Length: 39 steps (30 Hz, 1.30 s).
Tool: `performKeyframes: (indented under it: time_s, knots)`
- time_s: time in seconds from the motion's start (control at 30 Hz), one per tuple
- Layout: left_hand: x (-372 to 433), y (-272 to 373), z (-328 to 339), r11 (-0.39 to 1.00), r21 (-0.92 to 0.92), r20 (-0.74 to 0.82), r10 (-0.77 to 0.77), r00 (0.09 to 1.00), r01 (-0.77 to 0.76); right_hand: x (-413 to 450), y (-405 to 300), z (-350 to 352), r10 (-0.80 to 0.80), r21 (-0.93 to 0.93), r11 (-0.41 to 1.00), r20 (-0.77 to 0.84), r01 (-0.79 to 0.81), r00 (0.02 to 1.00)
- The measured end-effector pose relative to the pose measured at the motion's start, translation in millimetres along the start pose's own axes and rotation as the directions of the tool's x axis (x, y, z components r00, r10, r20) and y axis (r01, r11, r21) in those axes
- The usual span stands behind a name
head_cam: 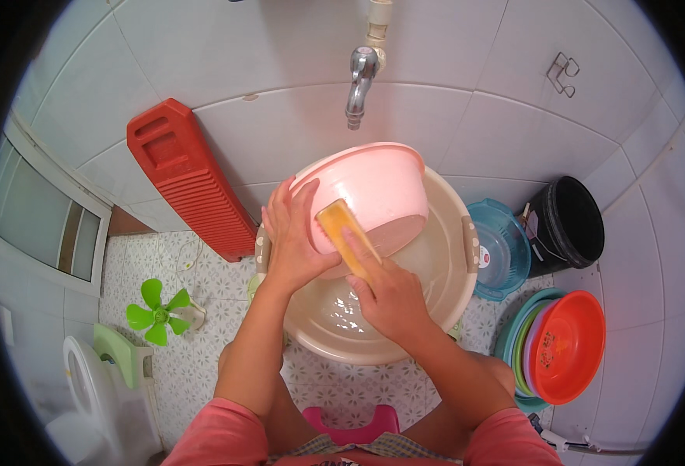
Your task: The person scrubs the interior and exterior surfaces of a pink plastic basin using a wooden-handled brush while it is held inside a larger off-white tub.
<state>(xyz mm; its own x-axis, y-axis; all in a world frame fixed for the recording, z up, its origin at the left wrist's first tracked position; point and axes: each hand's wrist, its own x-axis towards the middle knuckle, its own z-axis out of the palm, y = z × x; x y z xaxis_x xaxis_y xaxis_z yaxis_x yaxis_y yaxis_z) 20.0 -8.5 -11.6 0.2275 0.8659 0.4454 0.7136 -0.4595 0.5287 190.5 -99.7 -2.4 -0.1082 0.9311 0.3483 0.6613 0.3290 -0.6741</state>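
Observation:
A pink plastic basin [371,186] is tilted on its side above a large beige washtub [313,343] that holds some water. My left hand [290,239] grips the basin near its rim, fingers spread along the left side. In my right hand [392,294] is a scrubbing brush with a yellow back [345,233]. Its bristle side faces the basin's outer wall, close to the base. Most of the bristles are hidden behind the brush's back.
A chrome faucet [358,87] juts from the tiled wall above the tub. A red washboard [185,180] leans at left, near a green-bladed fan [160,316]. At right stand a blue basket [497,250], a black bucket [575,221] and stacked basins [569,349].

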Motion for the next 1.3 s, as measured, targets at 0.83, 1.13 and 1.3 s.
performKeyframes:
  time_s: [0.83,1.13,1.3]
  knots:
    - [-4.9,8.2,5.2,0.992,0.03,0.012,0.125,0.992,-0.125,15.1,-1.2,-36.3,0.227,-0.072,0.97,-0.052,-0.23,0.973]
    - [-4.5,7.3,4.7,0.978,0.048,-0.033,0.205,0.978,-0.203,5.5,-13.9,-15.3,0.111,-0.071,0.992,0.09,-0.104,0.99]
    - [-4.6,8.7,5.1,0.979,0.057,-0.054,0.199,0.978,-0.196,14.4,-7.9,-29.3,0.22,-0.169,0.962,0.014,-0.215,0.975]
